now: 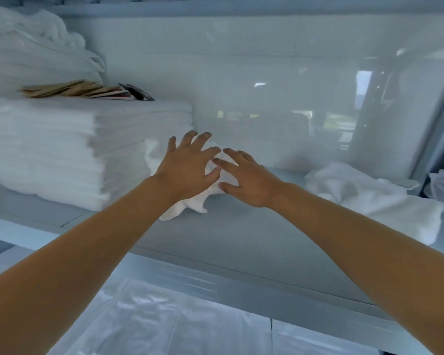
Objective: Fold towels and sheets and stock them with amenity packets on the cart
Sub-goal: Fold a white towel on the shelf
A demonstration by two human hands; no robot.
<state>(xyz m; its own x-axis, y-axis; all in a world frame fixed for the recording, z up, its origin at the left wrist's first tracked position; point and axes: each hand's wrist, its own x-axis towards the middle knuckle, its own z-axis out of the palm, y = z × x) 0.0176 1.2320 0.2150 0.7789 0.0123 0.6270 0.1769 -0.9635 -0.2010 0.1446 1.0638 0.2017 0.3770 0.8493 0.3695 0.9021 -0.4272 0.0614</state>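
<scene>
A small crumpled white towel (187, 207) lies on the grey cart shelf (241, 234), right beside a tall stack of folded white linen (62, 149). My left hand (185, 170) rests flat on top of the towel with fingers spread. My right hand (244, 178) lies next to it, fingers apart, touching the towel's right side. Brown and dark amenity packets (87, 90) sit on top of the stack. Most of the small towel is hidden under my hands.
A second loose white towel (369, 198) is spread on the shelf at the right. Bulky white linen (31, 47) is piled at upper left. A glossy white back panel (267, 85) closes the shelf. Clear plastic sheeting (164, 316) covers the level below.
</scene>
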